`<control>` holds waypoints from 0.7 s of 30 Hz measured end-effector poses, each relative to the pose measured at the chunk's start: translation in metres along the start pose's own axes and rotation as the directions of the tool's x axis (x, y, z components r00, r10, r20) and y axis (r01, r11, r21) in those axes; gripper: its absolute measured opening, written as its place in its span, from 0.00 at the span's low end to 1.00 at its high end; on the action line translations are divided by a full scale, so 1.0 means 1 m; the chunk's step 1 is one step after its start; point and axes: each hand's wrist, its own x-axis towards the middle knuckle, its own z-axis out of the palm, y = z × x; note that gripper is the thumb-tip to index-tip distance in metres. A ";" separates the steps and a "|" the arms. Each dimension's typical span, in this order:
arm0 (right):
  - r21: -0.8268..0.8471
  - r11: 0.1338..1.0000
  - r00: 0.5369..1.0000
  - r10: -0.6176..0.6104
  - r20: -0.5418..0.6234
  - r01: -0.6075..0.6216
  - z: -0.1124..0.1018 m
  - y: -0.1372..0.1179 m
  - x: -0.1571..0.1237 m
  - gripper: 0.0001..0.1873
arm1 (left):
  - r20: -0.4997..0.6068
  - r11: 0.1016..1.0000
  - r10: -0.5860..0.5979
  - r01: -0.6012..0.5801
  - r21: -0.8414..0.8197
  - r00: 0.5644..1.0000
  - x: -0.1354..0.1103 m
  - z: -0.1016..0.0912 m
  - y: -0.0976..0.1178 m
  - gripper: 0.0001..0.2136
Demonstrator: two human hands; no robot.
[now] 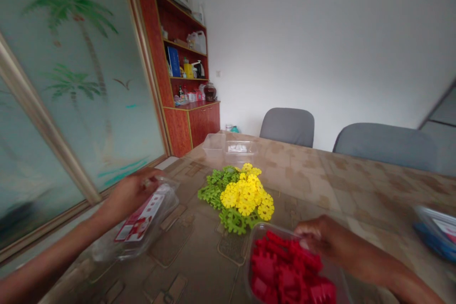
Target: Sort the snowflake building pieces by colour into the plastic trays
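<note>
My left hand (137, 189) grips the far end of a clear plastic lid (162, 213) with a red and white label, over the table's left side. At the front, my right hand (318, 235) has its fingers closed on the right rim of a clear plastic tub (252, 242). Red plastic building pieces (285, 266) fill this tub, and its near end runs out of view. Just beyond it lies a pile of yellow flower-shaped pieces (247, 192) beside and partly on green pieces (217, 185).
Two clear containers (214, 143) stand at the table's far end. A lidded container with blue contents (432, 240) sits at the right edge. Grey chairs (288, 126) line the far side. Behind are a red-brown cabinet (178, 128) and a frosted door (117, 104) at left.
</note>
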 end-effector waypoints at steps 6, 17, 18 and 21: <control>0.073 0.996 0.994 -0.047 -0.097 0.054 0.006 -0.023 0.010 0.22 | 0.596 0.754 0.281 0.211 -0.622 0.752 -0.041 0.045 0.113 0.24; 0.080 0.992 0.946 -0.064 -0.318 0.094 0.011 -0.038 0.014 0.23 | 0.827 0.556 0.350 0.613 -0.561 0.440 -0.027 0.063 0.135 0.28; 0.083 0.992 0.929 -0.055 -0.365 0.091 0.009 -0.036 0.014 0.23 | 0.812 0.566 0.333 0.588 -0.578 0.478 -0.023 0.060 0.134 0.28; 0.113 0.992 0.874 0.007 -0.487 0.055 0.001 -0.021 0.014 0.24 | 0.684 0.627 0.265 0.417 -0.658 0.680 -0.007 0.047 0.126 0.26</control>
